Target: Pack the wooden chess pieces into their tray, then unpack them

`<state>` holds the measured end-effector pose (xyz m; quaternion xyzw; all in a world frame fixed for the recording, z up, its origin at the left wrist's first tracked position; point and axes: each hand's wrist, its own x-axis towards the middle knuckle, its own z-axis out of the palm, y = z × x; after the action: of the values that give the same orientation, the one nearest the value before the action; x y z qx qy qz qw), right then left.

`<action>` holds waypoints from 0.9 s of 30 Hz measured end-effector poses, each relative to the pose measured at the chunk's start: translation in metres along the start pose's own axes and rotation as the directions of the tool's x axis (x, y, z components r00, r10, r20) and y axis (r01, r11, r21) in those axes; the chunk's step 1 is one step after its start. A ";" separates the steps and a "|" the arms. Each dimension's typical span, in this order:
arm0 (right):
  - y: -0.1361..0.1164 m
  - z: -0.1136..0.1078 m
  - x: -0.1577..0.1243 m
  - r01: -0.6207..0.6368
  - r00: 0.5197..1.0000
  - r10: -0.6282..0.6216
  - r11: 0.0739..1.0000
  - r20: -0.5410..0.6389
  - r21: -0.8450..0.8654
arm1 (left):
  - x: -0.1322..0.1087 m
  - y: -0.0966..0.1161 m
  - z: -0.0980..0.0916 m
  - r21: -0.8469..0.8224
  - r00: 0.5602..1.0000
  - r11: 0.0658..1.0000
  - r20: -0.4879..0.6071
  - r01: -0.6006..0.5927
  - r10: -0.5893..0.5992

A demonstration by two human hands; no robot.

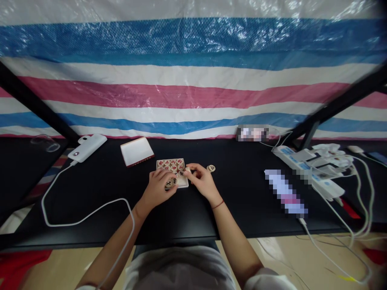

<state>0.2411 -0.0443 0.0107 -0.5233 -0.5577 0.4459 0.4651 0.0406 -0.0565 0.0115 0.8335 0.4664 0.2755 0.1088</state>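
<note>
On the broad, flat black tabletop (187, 219), our left hand (159, 189) curls over the near left of the shallow white rectangular box (185, 186), fingers close together; whether they grip or merely cover the round pieces with black characters (171, 183) beneath, we cannot tell. Our right hand (204, 182) pinches a small pale round piece (188, 169) between thumb and index finger at the box's right edge. We do best to brace the box lightly and hold that piece by its rim — level, clear of the wall — lest it nudge the pale round pieces with red characters (172, 162) in the far rows. Another piece, a loose pale disc with a black character (211, 168), lies just beyond our right hand, to the right.
</note>
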 end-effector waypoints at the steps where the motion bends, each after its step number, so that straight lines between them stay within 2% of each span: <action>1: 0.000 0.000 0.000 0.000 1.000 0.000 1.000 0.004 -0.005 | 0.000 0.000 0.000 0.012 1.000 1.000 0.017 0.000 0.000; 5: -0.002 0.001 -0.002 0.001 1.000 0.000 0.999 0.021 -0.032 | -0.001 -0.001 0.001 0.058 0.998 0.998 0.059 -0.033 0.030; 11: -0.001 0.000 -0.004 -0.006 0.999 0.009 0.997 0.037 -0.073 | -0.004 -0.005 0.002 0.109 0.994 0.988 0.019 -0.112 0.111; 17: 0.001 -0.001 -0.005 0.176 0.982 -0.165 0.976 0.094 -0.125 | -0.005 -0.002 -0.001 0.088 0.991 0.987 0.041 -0.134 0.131; 21: 0.000 0.000 -0.007 0.175 0.979 -0.152 0.968 0.136 -0.177 | -0.006 -0.001 -0.001 0.072 0.986 0.986 0.078 -0.150 0.145; 24: 0.000 0.000 -0.008 0.178 0.977 -0.146 0.957 0.153 -0.227 | -0.006 0.000 -0.001 0.080 0.991 0.988 0.045 -0.130 0.126; 27: -0.002 0.002 -0.010 0.246 0.959 -0.186 0.921 0.213 -0.301 | -0.006 0.001 -0.003 0.095 0.997 0.993 -0.020 -0.071 0.073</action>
<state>0.2390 -0.0542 0.0119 -0.4849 -0.7177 0.3394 0.3667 0.0368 -0.0623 0.0121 0.8506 0.4498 0.2670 0.0541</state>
